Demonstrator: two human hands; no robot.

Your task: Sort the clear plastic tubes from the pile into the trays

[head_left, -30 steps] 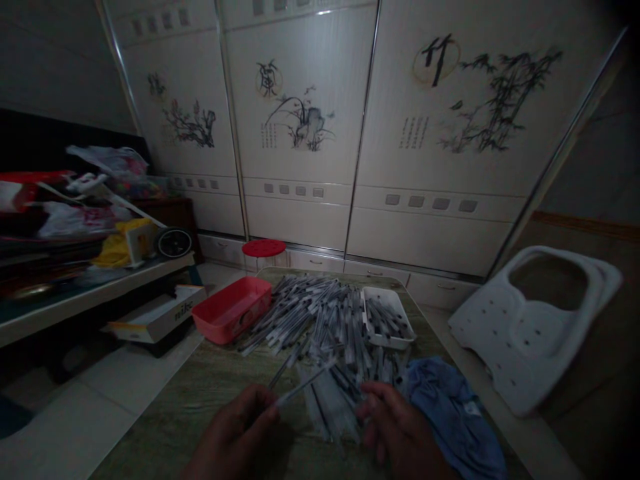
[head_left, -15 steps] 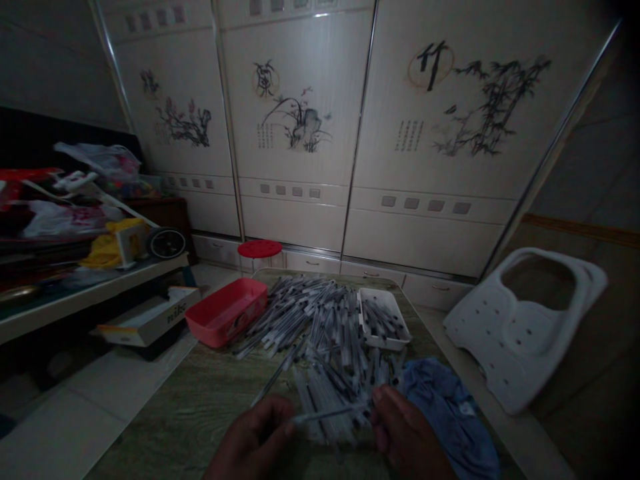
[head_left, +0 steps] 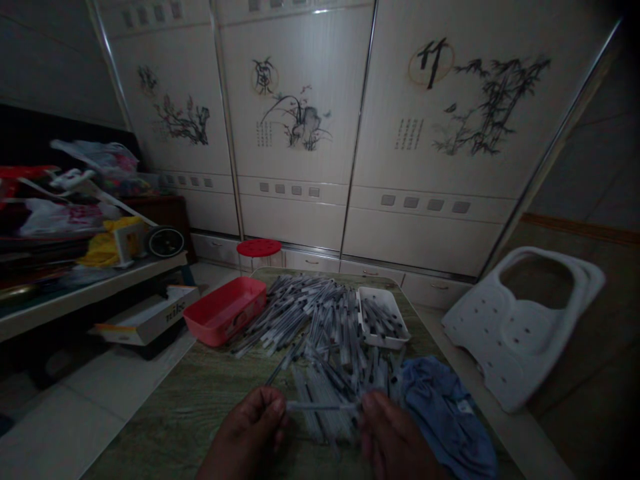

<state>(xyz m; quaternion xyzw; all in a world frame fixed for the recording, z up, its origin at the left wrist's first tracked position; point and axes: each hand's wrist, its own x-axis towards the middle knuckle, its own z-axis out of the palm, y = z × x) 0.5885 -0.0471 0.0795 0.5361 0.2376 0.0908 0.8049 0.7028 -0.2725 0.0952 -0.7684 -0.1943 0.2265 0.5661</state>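
Note:
My left hand (head_left: 253, 427) and my right hand (head_left: 387, 433) are both closed on the two ends of one thin pale pen (head_left: 323, 405), held level just above the table (head_left: 210, 393). Behind the hands lies a big heap of pens (head_left: 320, 320) of the same kind. A red tray (head_left: 225, 310) sits at the heap's left. A white tray (head_left: 383, 317) holding several dark pieces sits at its right. A blue cloth (head_left: 445, 413) lies by my right hand.
A white perforated plastic seat (head_left: 525, 327) leans at the right. A red stool (head_left: 259, 250) stands beyond the table before the painted wardrobe doors (head_left: 300, 133). At the left is a cluttered low shelf (head_left: 75, 227) with a flat box (head_left: 145, 317) on the floor beneath.
The pen was slanted in my left hand alone. My right hand has taken its other end and the pen now lies level between both hands.

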